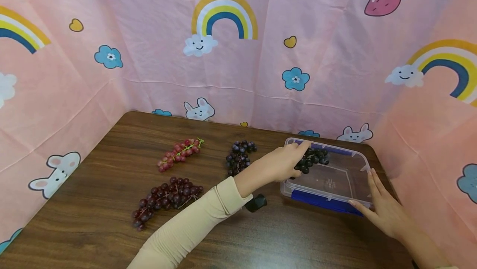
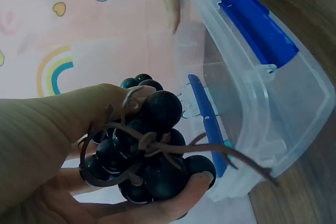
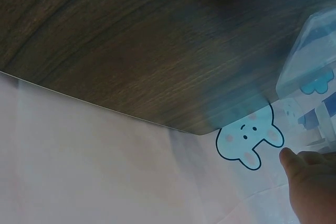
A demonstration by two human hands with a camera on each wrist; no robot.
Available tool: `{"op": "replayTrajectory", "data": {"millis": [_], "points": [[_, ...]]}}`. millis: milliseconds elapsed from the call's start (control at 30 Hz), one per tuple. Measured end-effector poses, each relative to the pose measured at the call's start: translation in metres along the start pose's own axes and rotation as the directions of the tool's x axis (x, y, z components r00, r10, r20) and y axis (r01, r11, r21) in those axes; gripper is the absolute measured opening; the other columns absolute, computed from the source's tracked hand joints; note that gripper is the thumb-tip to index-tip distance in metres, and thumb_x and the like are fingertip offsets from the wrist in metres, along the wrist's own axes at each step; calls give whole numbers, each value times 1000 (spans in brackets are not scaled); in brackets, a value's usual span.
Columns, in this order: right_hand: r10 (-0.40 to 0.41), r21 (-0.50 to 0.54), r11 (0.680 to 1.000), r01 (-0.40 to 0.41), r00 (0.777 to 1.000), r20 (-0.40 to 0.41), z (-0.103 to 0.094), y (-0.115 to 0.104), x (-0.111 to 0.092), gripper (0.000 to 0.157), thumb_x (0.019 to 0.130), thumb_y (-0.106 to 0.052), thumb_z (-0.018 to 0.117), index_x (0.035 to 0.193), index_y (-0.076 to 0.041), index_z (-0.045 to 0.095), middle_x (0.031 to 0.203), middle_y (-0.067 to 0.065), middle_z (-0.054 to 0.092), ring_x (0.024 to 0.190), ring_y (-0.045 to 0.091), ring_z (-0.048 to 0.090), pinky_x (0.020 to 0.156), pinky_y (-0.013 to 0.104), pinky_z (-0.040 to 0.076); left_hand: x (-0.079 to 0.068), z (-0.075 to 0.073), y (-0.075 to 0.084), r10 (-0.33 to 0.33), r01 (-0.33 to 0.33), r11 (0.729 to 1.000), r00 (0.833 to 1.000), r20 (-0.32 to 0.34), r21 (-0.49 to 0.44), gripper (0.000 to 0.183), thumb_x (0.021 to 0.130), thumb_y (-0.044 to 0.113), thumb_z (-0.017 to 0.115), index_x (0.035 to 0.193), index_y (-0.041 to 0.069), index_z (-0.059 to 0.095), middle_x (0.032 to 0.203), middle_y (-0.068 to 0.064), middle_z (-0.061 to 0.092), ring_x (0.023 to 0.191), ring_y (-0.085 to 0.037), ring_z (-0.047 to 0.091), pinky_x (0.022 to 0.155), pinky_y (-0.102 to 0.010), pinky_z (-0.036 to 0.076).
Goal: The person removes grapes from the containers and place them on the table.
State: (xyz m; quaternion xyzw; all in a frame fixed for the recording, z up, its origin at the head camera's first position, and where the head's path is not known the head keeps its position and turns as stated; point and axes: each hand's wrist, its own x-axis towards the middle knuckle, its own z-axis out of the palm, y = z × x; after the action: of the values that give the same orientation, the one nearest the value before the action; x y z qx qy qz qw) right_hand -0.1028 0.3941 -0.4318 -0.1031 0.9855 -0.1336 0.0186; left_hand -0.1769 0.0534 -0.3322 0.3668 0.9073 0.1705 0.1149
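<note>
My left hand (image 1: 285,162) grips a bunch of black grapes (image 1: 314,158) over the left part of a clear plastic container (image 1: 335,180) with blue clips. In the left wrist view, fingers and thumb curl round the grapes (image 2: 163,174), and a brown stem sticks out towards the container wall (image 2: 294,103). My right hand (image 1: 387,211) rests at the container's right front corner, its fingers extended along the right side and the thumb at the front rim. Only part of the right hand (image 3: 315,187) shows in the right wrist view, beside the container.
Left of the container lies a dark blue-black grape bunch (image 1: 238,159), partly behind my left forearm. Farther left are a red bunch (image 1: 180,154) and a dark red bunch (image 1: 167,196) on the wooden table (image 1: 93,186). Pink patterned cloth (image 1: 156,32) hangs round the table.
</note>
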Motion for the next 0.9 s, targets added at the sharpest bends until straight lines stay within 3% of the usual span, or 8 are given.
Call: {"op": "replayTrajectory", "data": {"millis": [167,300,500,733,900], "points": [[-11,-7,1000,11,1000,-9,0,0,0,109,105,-51,61,165,5,-11,169,36,-9,83,24,73,74,58,58,-22,5,-9,-23,21,999,999,-23,-50,73,103,22,72,162,13,30,149,-17,55,94,-19,70,69,-27,53],[-20,-8,1000,20,1000,-19,1,-1,-1,109,104,-51,62,165,4,-10,170,35,-10,86,27,74,80,64,57,-41,11,-16,-55,51,996,997,-46,-71,73,103,22,72,162,14,30,151,-18,54,94,-21,72,68,-27,54],[-24,-4,1000,24,999,-27,2,0,-2,109,104,-50,62,166,3,-11,170,34,-11,92,36,76,90,73,51,-64,22,-25,-95,85,991,992,-88,-107,78,102,22,74,165,12,28,152,-19,54,114,-28,71,90,-36,60],[-30,-4,1000,30,999,-36,2,0,-2,110,104,-50,63,166,3,-10,170,35,-8,93,36,76,91,73,50,-85,44,-37,-102,89,986,991,-89,-142,74,100,17,77,160,9,34,146,-20,58,110,-28,72,88,-36,60],[-32,-1,999,32,999,-36,2,0,-2,110,104,-50,64,166,3,-10,170,35,-7,92,35,75,89,72,52,-100,56,-42,-115,99,979,990,-86,-177,74,99,16,77,159,9,34,145,-21,58,116,-31,70,92,-41,60]]}}
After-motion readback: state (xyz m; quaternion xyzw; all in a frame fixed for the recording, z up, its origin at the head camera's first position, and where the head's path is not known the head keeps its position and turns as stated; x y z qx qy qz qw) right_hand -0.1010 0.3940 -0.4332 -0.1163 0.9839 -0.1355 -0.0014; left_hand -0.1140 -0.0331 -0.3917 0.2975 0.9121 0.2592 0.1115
